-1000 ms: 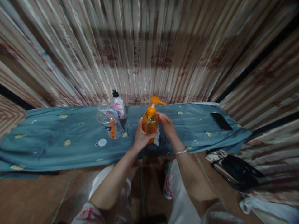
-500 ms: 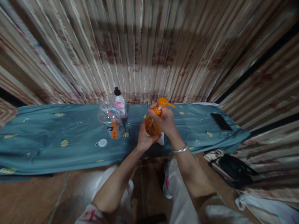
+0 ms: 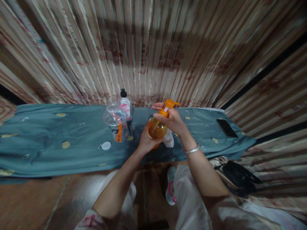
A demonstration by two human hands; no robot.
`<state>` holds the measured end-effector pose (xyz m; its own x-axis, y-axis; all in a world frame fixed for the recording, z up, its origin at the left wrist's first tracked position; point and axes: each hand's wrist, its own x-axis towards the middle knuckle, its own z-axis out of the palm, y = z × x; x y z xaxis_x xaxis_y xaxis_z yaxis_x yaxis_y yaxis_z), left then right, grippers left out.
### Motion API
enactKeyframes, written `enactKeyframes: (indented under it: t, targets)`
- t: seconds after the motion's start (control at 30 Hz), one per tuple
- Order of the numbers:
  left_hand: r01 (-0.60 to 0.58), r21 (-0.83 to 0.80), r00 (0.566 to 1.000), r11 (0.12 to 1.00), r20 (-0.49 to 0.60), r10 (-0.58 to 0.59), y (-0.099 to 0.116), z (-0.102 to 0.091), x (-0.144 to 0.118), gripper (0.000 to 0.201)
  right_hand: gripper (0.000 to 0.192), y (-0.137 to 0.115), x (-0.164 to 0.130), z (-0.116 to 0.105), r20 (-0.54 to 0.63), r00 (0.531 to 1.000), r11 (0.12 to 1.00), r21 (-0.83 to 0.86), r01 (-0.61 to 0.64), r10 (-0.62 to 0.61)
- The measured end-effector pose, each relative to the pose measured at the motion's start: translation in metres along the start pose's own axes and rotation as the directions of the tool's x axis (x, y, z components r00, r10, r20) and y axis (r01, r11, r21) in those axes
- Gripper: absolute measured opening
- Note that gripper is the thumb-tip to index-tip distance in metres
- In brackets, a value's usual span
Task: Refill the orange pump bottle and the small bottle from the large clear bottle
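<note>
An orange see-through pump bottle (image 3: 157,129) stands tilted a little, low over the cloth. My left hand (image 3: 147,137) is wrapped round its body. At its neck, my right hand (image 3: 174,120) surrounds the orange pump top (image 3: 170,103) loosely, with thumb in front and fingers stretched out behind. The pump's spout points right. A crumpled white tissue (image 3: 169,139) lies just right of the bottle. To the left stand a clear plastic cup (image 3: 115,123) with an orange and black print and a clear bottle (image 3: 126,108) with a pink label and black cap.
A teal patterned cloth (image 3: 81,137) covers the long table. A round white lid (image 3: 106,146) lies in front of the cup. On the right is a black phone (image 3: 226,128). A patterned curtain (image 3: 144,54) hangs behind; a black bag (image 3: 241,175) sits low at right.
My right hand's fingers have loosened and straightened at the pump's neck, showing more of the collar. My left hand still holds the bottle. The view has shifted slightly.
</note>
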<state>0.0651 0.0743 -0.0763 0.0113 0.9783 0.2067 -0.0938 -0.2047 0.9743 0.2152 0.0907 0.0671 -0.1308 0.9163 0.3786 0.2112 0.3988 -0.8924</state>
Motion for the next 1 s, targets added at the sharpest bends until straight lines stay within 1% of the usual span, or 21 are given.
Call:
enactKeyframes:
  t: [0.07,0.1,0.17,0.23,0.3,0.33,0.4,0.43,0.5,0.57,0.63,0.67,0.7,0.73,0.77,0.8,0.83,0.87,0.9,0.93,1.0]
  targets:
    - [0.003,0.005,1.0,1.0,-0.011,-0.003,-0.001,0.001,-0.001,0.12,0.065,0.001,-0.007,0.009,-0.197,0.98,0.99,-0.134,-0.049,0.021]
    - [-0.012,0.012,1.0,1.0,-0.016,0.012,-0.003,0.002,-0.002,0.12,0.062,0.001,-0.01,0.015,-0.266,0.963,0.978,-0.191,-0.087,0.034]
    - [-0.052,0.025,0.999,0.998,-0.014,0.052,-0.006,0.004,-0.003,0.12,0.053,0.001,-0.015,0.024,-0.334,0.942,0.957,-0.257,-0.137,0.045]
    - [-0.069,0.02,0.998,0.997,-0.004,0.069,-0.01,0.006,-0.004,0.12,0.043,0.0,-0.016,0.029,-0.329,0.943,0.956,-0.26,-0.134,0.043]
    - [-0.055,0.003,0.998,0.998,0.007,0.055,-0.014,0.005,-0.003,0.122,0.038,-0.001,-0.013,0.029,-0.262,0.964,0.973,-0.206,-0.1,0.043]
    - [-0.045,-0.003,0.999,0.999,0.013,0.045,-0.015,0.004,-0.003,0.122,0.037,-0.002,-0.011,0.027,-0.203,0.978,0.983,-0.162,-0.08,0.046]
    - [-0.036,-0.003,0.999,0.999,0.022,0.036,-0.015,0.002,-0.002,0.122,0.038,-0.003,-0.004,0.019,-0.045,0.998,0.997,-0.06,-0.046,0.043]
    - [-0.034,0.003,0.999,0.999,0.023,0.034,-0.015,0.001,-0.001,0.122,0.039,-0.004,0.0,0.014,0.043,0.998,0.999,-0.01,-0.034,0.035]
    - [-0.03,0.015,0.999,0.999,0.022,0.03,-0.013,-0.002,0.0,0.123,0.042,-0.006,0.009,0.004,0.202,0.979,0.998,0.067,-0.021,0.007]
    - [-0.017,0.031,1.0,0.999,0.021,0.017,-0.012,-0.003,0.001,0.125,0.044,-0.007,0.016,-0.004,0.322,0.947,0.994,0.107,-0.023,-0.013]
    - [-0.003,0.047,1.0,0.999,0.02,0.002,-0.011,-0.003,0.002,0.126,0.047,-0.007,0.02,-0.008,0.373,0.928,0.993,0.11,-0.043,-0.001]
    - [0.0,0.053,1.0,0.999,0.016,-0.001,-0.012,-0.003,0.002,0.125,0.051,-0.005,0.019,-0.008,0.354,0.935,0.994,0.096,-0.055,0.018]
    - [0.0,0.055,1.0,0.998,0.009,0.0,-0.013,-0.002,0.002,0.124,0.056,-0.003,0.017,-0.006,0.296,0.954,0.995,0.071,-0.065,0.042]
    - [-0.005,0.053,1.0,0.999,-0.001,0.005,-0.014,-0.001,0.002,0.122,0.063,-0.001,0.013,-0.003,0.2,0.978,0.997,0.034,-0.074,0.066]
    - [-0.015,0.05,1.0,0.999,-0.012,0.015,-0.015,0.001,0.001,0.122,0.07,0.001,0.009,0.0,0.076,0.994,0.997,-0.017,-0.08,0.081]
    - [-0.028,0.046,0.999,0.999,-0.021,0.029,-0.017,0.003,0.001,0.121,0.075,0.003,0.003,0.004,-0.053,0.995,0.993,-0.079,-0.089,0.085]
    - [-0.044,0.044,0.999,0.998,-0.026,0.045,-0.018,0.005,0.0,0.121,0.075,0.005,-0.002,0.008,-0.155,0.985,0.985,-0.14,-0.101,0.079]
    - [-0.059,0.044,0.998,0.997,-0.026,0.061,-0.019,0.006,0.0,0.122,0.071,0.006,-0.006,0.012,-0.217,0.974,0.976,-0.186,-0.111,0.069]
    - [-0.074,0.045,0.997,0.996,-0.023,0.075,-0.02,0.007,0.0,0.122,0.066,0.007,-0.01,0.015,-0.25,0.966,0.97,-0.213,-0.115,0.06]
    - [-0.085,0.046,0.996,0.995,-0.019,0.086,-0.021,0.008,-0.001,0.122,0.061,0.007,-0.013,0.018,-0.257,0.965,0.968,-0.224,-0.112,0.053]
    - [-0.096,0.052,0.995,0.994,-0.017,0.097,-0.023,0.008,0.0,0.122,0.052,0.006,-0.013,0.02,-0.222,0.974,0.974,-0.207,-0.092,0.045]
